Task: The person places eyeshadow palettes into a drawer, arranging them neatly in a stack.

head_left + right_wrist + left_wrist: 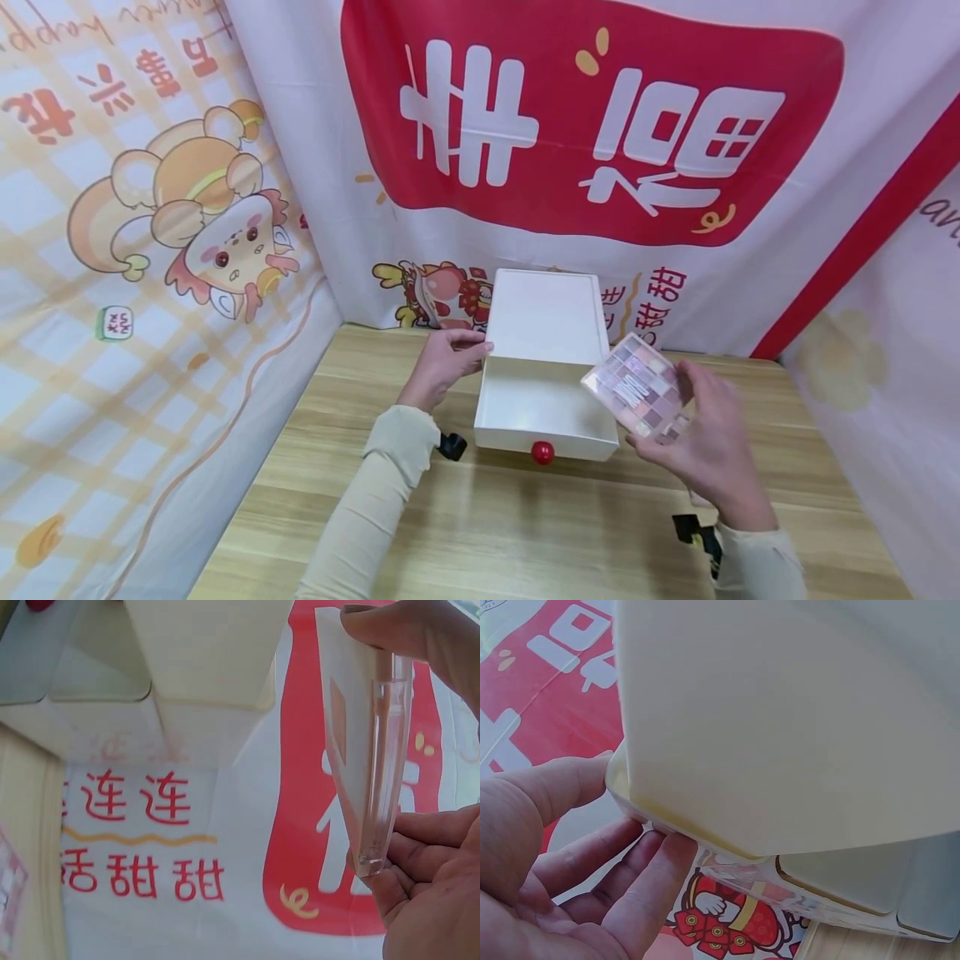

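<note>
Left hand point(444, 367) pinches edge of box point(546, 317); right hand point(708, 437) grips palette point(632, 385) near open drawer point(506, 438)

The white rectangular drawer box point(543, 312) looks like smooth plastic with a satin, nearly matt skin, and its white tray-like drawer point(543, 408) shares that finish. The red ball-shaped knob point(542, 452) is glossy. The square palette of pink and mauve pans point(633, 387) has a clear, shiny plastic lid; in the right wrist view its edge is see-through beside a smooth, opaque pale layer. The light-brown wood-grain worktop point(525, 533) is smooth with a faint sheen. The red-and-white printed backdrop point(558, 125) looks like softly creased cloth; the cream sleeves point(363, 521) are matt cloth.
</note>
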